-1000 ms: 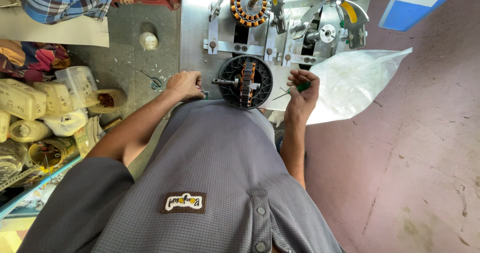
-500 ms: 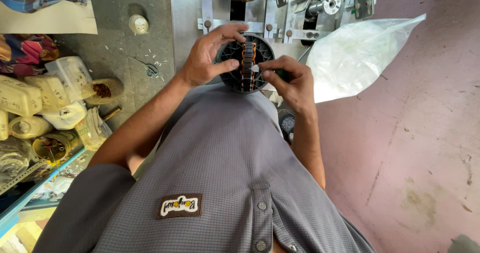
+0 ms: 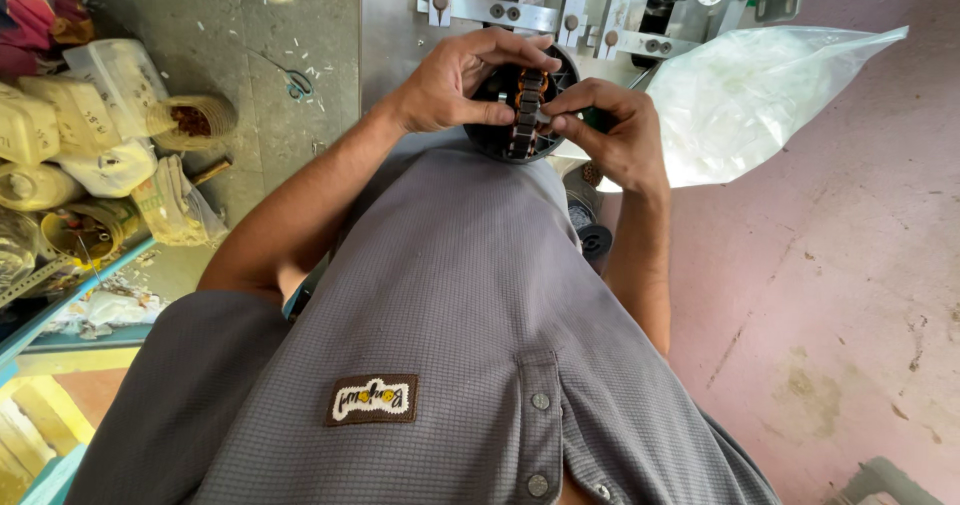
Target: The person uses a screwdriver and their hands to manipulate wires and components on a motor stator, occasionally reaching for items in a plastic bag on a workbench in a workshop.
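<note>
A round black motor stator (image 3: pixel 522 125) with copper windings sits on its edge in front of my chest, just below the metal winding machine (image 3: pixel 560 5). My left hand (image 3: pixel 465 80) curls over its top and left side, thumb pressing its rim. My right hand (image 3: pixel 610 130) pinches the stator's right edge with thumb and fingers. Both hands grip the stator together. My grey shirt (image 3: pixel 450 345) hides what lies under the stator.
A large clear plastic bag (image 3: pixel 760 95) lies to the right on the reddish floor (image 3: pixel 850 265). On the left stand several pale plastic containers (image 3: pixel 60 125) and a cup of small parts (image 3: pixel 195 120). Scissors (image 3: pixel 295 83) lie on the grey bench.
Both hands closed in from beside the stator onto it. The left hand moved over its top and the right hand came up against its right edge. The view tilted downward.
</note>
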